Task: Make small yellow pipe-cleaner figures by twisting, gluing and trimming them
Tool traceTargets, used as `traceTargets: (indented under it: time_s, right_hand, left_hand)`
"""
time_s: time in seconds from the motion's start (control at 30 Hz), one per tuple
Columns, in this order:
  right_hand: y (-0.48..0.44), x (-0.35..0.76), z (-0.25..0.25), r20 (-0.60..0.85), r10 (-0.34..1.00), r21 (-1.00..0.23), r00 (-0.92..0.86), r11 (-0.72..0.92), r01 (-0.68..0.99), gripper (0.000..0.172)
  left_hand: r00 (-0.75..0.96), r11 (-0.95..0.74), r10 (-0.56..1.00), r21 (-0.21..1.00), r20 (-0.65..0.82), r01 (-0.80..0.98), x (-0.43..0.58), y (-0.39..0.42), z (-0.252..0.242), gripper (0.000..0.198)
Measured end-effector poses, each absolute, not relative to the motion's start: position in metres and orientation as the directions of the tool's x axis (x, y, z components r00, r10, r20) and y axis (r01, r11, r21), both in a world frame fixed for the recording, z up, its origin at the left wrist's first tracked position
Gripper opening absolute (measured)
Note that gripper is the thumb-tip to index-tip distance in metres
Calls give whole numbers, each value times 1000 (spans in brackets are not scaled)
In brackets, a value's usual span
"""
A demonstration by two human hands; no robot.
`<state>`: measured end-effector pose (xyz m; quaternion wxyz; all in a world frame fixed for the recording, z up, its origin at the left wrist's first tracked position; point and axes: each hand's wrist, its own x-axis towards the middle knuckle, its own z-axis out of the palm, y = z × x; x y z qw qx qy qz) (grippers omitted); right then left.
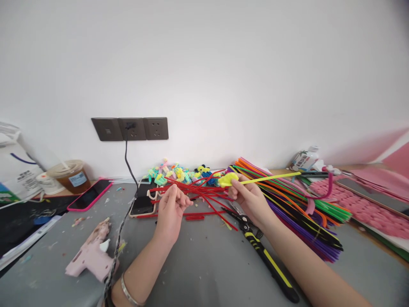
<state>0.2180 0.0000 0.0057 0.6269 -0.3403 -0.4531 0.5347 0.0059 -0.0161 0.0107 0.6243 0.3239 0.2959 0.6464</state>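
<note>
Between the thumb and fingers of my right hand (246,194) is a yellow pipe cleaner (271,177), its straight tail sticking out to the right. Its other end is a bunched, rounded yellow shape (227,179) left of my fingertips. My left hand (172,207) is apart from it, fingers curled and pressed together; whether anything small sits inside is hidden. Loose red pipe cleaners (204,192) lie crossed on the table behind and between both hands. Below my right hand rest black-and-yellow pliers (265,256), jaws toward the red stems.
Small colourful fuzzy figures (179,172) stand along the wall. A thick pipe cleaner bundle (297,209) lies right. Left are a pink glue gun (92,256), a black cord (126,157), a pink-cased phone (91,195) and a drink cup (72,177). Another phone (142,204) lies behind my left hand.
</note>
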Motion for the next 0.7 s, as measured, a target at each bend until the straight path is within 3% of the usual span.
traceTargets:
  time_s: [0.27, 0.47, 0.6, 0.7]
  right_hand:
    - [8, 227, 9, 258, 928, -833, 270, 355, -424, 39]
    - [12, 244, 15, 366, 730, -704, 577, 623, -342, 39]
    - [15, 251, 16, 373, 692, -682, 618, 656, -323, 38]
    - [15, 249, 15, 349, 728, -695, 591, 624, -358, 38]
  left_hand:
    - [95, 34, 995, 825, 24, -564, 10, -18, 8, 32]
    - [251, 146, 967, 908, -46, -394, 10, -23, 6, 30]
    - [281, 138, 959, 930, -38, -342, 10, -25, 7, 39]
    - [281, 28, 958, 963, 51, -269, 10, -24, 7, 47]
